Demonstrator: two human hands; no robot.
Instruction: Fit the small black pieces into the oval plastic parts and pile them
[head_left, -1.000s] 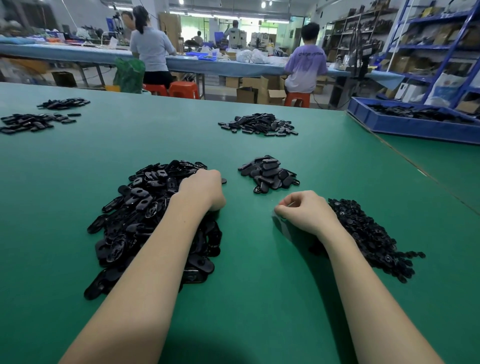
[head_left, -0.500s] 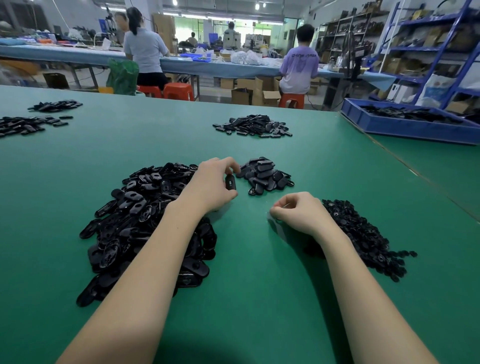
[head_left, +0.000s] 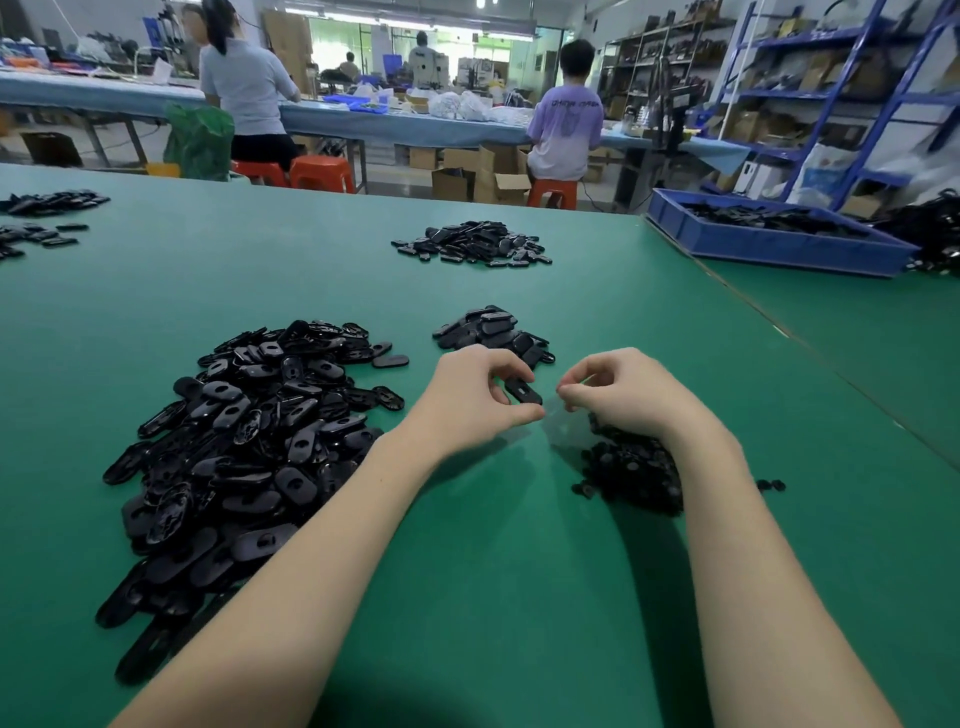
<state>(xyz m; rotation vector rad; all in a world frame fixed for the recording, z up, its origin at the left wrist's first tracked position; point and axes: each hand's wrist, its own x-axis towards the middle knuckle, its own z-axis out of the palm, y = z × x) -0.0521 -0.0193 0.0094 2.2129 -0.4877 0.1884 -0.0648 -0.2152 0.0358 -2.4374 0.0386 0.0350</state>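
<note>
My left hand (head_left: 470, 400) pinches one black oval plastic part (head_left: 523, 389) between thumb and fingers, its slot facing up. Close to its right, my right hand (head_left: 618, 389) has its fingertips pinched together; whether a small piece sits between them I cannot tell. A big heap of oval parts (head_left: 249, 441) lies to the left. A heap of small black pieces (head_left: 631, 470) lies under my right wrist. Just beyond my hands sits a small pile of ovals (head_left: 491, 332).
The green table (head_left: 493, 545) carries another pile of ovals (head_left: 472, 244) farther back and scattered ones (head_left: 36, 228) at far left. A blue tray (head_left: 769, 244) with black parts stands at the right. People sit at a bench behind.
My left hand left the big heap with an oval part and carried it right, toward my right hand. My right hand rose a little off the small pieces to meet it.
</note>
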